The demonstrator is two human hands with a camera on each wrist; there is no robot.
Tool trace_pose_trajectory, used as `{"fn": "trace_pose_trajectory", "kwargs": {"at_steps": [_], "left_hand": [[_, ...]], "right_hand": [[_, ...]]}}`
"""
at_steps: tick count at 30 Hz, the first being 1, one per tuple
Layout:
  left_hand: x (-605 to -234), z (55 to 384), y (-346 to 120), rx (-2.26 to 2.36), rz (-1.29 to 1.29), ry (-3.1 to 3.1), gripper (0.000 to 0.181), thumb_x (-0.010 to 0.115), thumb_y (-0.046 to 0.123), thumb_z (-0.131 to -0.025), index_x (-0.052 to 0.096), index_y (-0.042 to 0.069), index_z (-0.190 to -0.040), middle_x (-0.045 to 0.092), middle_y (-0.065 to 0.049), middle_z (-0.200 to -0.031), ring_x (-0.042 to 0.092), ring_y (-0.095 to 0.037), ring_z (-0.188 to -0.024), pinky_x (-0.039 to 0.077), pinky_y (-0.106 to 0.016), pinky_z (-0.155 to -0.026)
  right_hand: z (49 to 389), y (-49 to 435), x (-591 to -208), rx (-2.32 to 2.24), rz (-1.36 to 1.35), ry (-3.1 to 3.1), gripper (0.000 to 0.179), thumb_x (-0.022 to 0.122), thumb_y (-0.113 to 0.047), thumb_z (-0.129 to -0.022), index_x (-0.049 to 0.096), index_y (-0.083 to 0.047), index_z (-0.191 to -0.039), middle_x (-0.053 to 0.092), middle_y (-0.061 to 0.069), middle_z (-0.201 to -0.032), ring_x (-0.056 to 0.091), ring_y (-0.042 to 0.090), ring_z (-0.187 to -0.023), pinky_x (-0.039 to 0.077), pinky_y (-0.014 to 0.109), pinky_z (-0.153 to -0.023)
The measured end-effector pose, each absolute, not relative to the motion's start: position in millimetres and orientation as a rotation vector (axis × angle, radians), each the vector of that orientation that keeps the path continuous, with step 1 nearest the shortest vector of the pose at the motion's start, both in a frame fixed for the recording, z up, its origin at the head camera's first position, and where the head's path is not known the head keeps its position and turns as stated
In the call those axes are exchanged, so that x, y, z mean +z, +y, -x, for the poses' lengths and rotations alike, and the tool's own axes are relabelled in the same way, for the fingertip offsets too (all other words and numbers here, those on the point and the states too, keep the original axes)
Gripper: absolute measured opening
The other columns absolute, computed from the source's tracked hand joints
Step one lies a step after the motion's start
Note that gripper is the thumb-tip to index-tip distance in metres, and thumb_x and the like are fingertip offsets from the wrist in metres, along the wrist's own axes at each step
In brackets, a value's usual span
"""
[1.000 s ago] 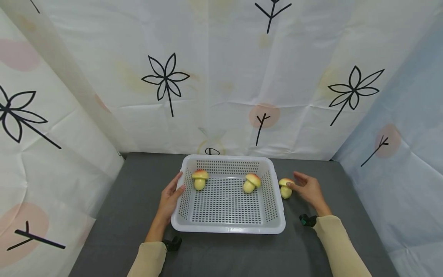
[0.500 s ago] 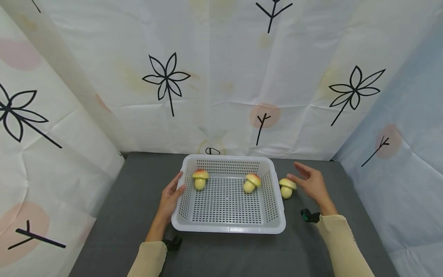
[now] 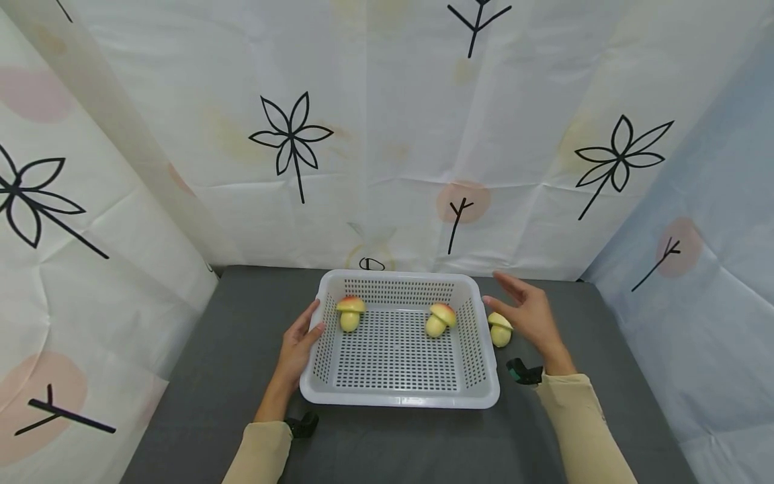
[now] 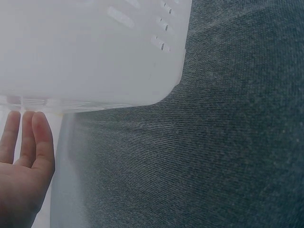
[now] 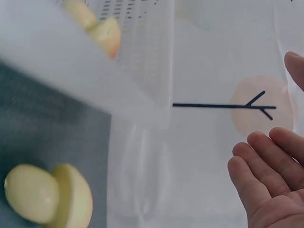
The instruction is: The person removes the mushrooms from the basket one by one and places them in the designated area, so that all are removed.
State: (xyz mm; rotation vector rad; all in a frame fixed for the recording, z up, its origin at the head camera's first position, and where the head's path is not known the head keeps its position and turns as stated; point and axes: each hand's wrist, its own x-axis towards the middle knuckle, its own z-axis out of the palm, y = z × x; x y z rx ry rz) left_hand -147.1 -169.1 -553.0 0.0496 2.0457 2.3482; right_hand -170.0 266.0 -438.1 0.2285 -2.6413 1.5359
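The left hand (image 3: 295, 351) clamps its grip on the white basket (image 3: 393, 356), lower centre, likely to steady it; the right hand (image 3: 531, 317) hangs, grip apart and empty, near the mushroom (image 3: 499, 335) just right of the basket.

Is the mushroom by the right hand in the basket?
No, it's out: the mushroom is on the grey table, outside the basket wall.

A hand could have passed down through the white basket's (image 3: 399, 401) open top, between the left mushroom (image 3: 349, 314) and the right mushroom (image 3: 440, 320) — but the left hand (image 3: 299, 348) blocked part of its left side, and the outer mushroom (image 3: 500, 331) left scant room just outside its right.
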Motion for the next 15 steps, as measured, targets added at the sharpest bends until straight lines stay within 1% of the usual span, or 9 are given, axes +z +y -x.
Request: {"fn": "trace_pose_trajectory", "kwargs": {"at_steps": [4,7,11,15], "left_hand": [[-553,147,-169,2.338,-0.050,2.062,0.058,0.056,0.014,-0.106,0.035,0.019,-0.160,0.035,-0.005,-0.161,0.050,-0.041,-0.132,0.048,-0.060,-0.097],[-553,147,-169,2.336,-0.043,2.069,0.058,0.056,0.013,-0.106,0.035,0.018,-0.160,0.036,-0.006,-0.161,0.050,-0.042,-0.132,0.047,-0.061,-0.097],[-554,148,-170,2.341,-0.031,2.080,0.058,0.057,0.014,-0.105,0.036,0.017,-0.159,0.035,-0.007,-0.162,0.049,-0.044,-0.132,0.048,-0.061,-0.097],[-554,148,-170,2.340,-0.019,2.069,0.058,0.058,0.015,-0.105,0.037,0.019,-0.159,0.035,-0.004,-0.162,0.047,-0.044,-0.134,0.048,-0.061,-0.097]], "right_hand": [[171,249,-439,1.553,-0.232,-2.637,0.068,0.077,-0.019,-0.093,0.046,0.003,-0.149,0.045,0.021,-0.153,0.038,0.038,-0.144,0.035,0.056,-0.112],[172,236,-441,1.578,-0.257,-2.610,0.066,0.077,-0.016,-0.093,0.047,0.005,-0.148,0.045,0.023,-0.152,0.039,0.041,-0.143,0.035,0.055,-0.113],[174,219,-448,1.646,-0.302,-2.551,0.064,0.076,-0.012,-0.093,0.048,0.008,-0.146,0.046,0.025,-0.150,0.041,0.042,-0.141,0.036,0.049,-0.113],[178,206,-458,1.738,-0.304,-2.505,0.064,0.077,-0.013,-0.092,0.048,0.006,-0.146,0.047,0.024,-0.150,0.043,0.040,-0.140,0.038,0.044,-0.112]]}}
